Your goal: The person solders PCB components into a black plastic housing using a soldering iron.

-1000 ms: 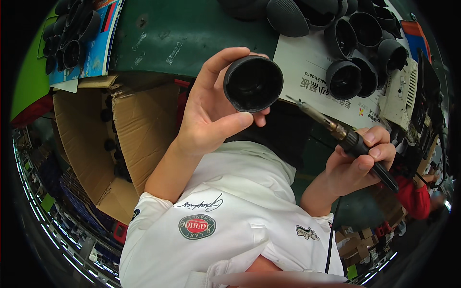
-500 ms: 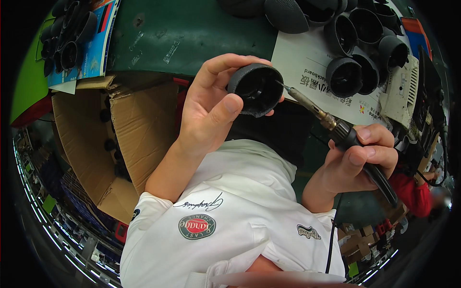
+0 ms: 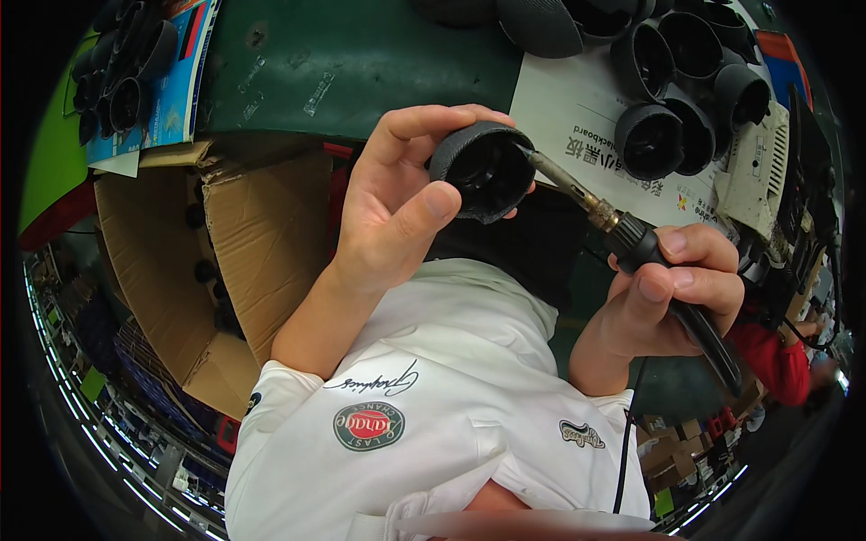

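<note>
My left hand (image 3: pixel 388 207) is closed round a black, textured plastic cup (image 3: pixel 483 171), its open mouth tilted toward me. Between my right thumb and fingers is the black handle of a soldering iron (image 3: pixel 631 242); that right hand (image 3: pixel 677 293) holds it at a slant. The iron's metal tip reaches into the cup's mouth at the right rim, and its very end is hard to make out against the dark inside.
Several similar black cups (image 3: pixel 649 142) lie on a white printed sheet (image 3: pixel 568 117) on the green table (image 3: pixel 361 54). More sit on a blue package (image 3: pixel 171 104) at far left. An open cardboard box (image 3: pixel 271 243) stands left of me; a beige device (image 3: pixel 756 162) is at right.
The soldering iron has moved slightly left, its tip going from the cup's right rim to inside the mouth. The left hand and cup have barely shifted.
</note>
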